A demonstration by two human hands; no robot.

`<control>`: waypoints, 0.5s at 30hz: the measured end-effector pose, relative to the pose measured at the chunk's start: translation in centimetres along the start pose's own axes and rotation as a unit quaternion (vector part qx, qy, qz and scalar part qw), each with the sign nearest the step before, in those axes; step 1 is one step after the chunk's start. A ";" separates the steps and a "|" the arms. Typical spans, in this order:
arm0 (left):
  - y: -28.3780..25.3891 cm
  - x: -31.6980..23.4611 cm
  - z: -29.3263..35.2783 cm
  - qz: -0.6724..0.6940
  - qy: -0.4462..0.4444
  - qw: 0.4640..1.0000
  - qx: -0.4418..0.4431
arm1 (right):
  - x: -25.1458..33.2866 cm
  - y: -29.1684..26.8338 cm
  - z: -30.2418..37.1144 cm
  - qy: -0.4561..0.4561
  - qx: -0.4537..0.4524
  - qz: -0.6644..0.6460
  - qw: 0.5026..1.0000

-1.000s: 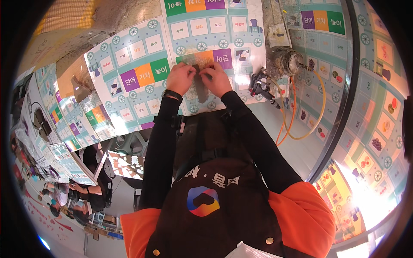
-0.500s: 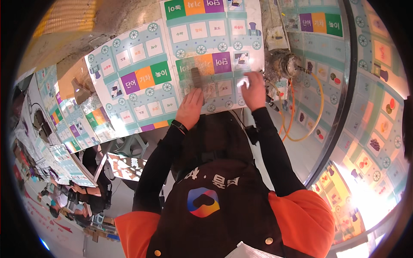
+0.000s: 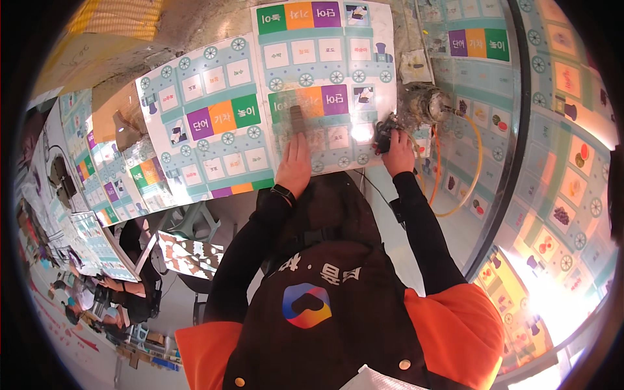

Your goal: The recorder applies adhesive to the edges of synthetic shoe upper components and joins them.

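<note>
My left hand [image 3: 296,166] lies with its fingers stretched out on a printed sheet [image 3: 370,65], fingertips at the lower end of a grey-brown bar [image 3: 297,119]. Around that bar the print looks hazy, as if beneath a clear plate [image 3: 281,117]. My right hand [image 3: 398,155] is closed around a small black tool [image 3: 385,132] at the sheet's right edge; its exact kind I cannot make out. The sheet carries train drawings, white squares and green, orange and purple blocks.
Another printed sheet [image 3: 201,84] adjoins on the left. Right of my hand stands a grimy metal fitting [image 3: 426,104] with yellow and orange hoses [image 3: 484,156]. A dark metal edge [image 3: 519,149] separates more printed sheets [image 3: 572,156]. Other people [image 3: 133,289] are at the far left.
My right hand has moved right, off the sheet's lower right part, and now grips the black tool. My left hand stays by the bar, its fingers a little straighter.
</note>
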State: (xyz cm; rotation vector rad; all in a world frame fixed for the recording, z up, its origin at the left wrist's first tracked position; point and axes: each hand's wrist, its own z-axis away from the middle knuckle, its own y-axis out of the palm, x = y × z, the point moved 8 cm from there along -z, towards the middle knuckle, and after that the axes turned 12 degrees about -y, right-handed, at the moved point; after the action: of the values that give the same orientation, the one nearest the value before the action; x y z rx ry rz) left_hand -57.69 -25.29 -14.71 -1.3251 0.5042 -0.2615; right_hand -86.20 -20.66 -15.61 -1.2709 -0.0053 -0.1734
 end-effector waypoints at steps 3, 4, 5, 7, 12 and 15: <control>0.2 0.0 -0.1 -0.014 -0.013 1.000 0.009 | 0.2 -0.4 0.0 0.021 0.001 0.035 0.999; 0.3 0.0 -0.1 0.010 -0.021 1.000 0.017 | 0.6 -0.5 -0.1 0.017 0.001 0.037 0.999; 0.4 0.2 0.0 0.032 -0.032 0.999 0.025 | 1.9 -2.0 -0.7 -0.011 -0.056 0.017 0.998; -0.6 0.9 0.2 0.087 -0.052 0.995 0.021 | 5.7 -5.2 -1.8 -0.039 -0.136 -0.113 0.983; -1.7 5.5 -1.6 0.249 -0.166 0.952 -0.057 | 15.0 -2.5 -6.0 -0.123 -0.095 -0.437 0.886; -3.8 7.7 -4.3 0.278 -0.154 0.941 -0.115 | 17.3 -1.3 -7.8 -0.110 -0.075 -0.462 0.877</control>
State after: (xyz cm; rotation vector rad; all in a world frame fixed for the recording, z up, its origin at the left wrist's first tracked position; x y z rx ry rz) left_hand -52.73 -33.43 -13.29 -1.3598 0.6310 0.4813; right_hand -70.05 -30.68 -14.96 -1.3520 -0.8235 -0.8633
